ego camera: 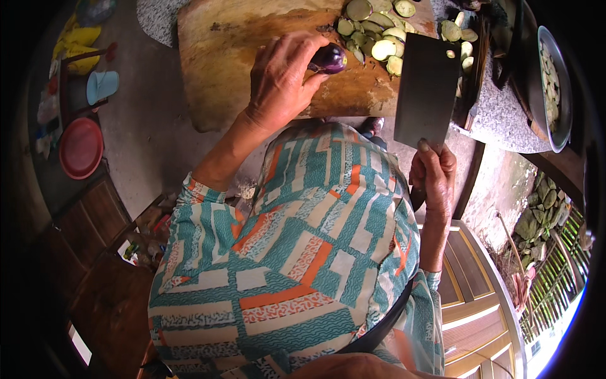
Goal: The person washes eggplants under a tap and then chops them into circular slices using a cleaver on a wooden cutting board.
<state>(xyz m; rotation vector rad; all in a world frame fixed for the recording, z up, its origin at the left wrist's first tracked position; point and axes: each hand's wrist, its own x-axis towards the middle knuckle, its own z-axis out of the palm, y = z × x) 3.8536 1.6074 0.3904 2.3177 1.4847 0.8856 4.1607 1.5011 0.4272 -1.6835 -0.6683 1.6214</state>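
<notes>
In my left hand (286, 71) is a dark purple eggplant (331, 58), held over the wooden cutting board (227, 57) with its rounded end pointing right. My right hand (434, 173) grips a cleaver (423, 94) by its handle. The broad dark blade points away from me, over the board's right edge, and a small pale piece (450, 54) sticks to it. Cut eggplant slices (371, 31) lie heaped at the board's far right, between the eggplant and the blade. More slices (451, 31) show beyond the blade, which partly hides them.
A metal basin (570, 104) containing pale slices stands on the speckled counter (504, 113) at right. To the left, lower down, are a red basin (81, 148) and a light blue bucket (102, 86). A panelled wooden door (473, 284) is at lower right.
</notes>
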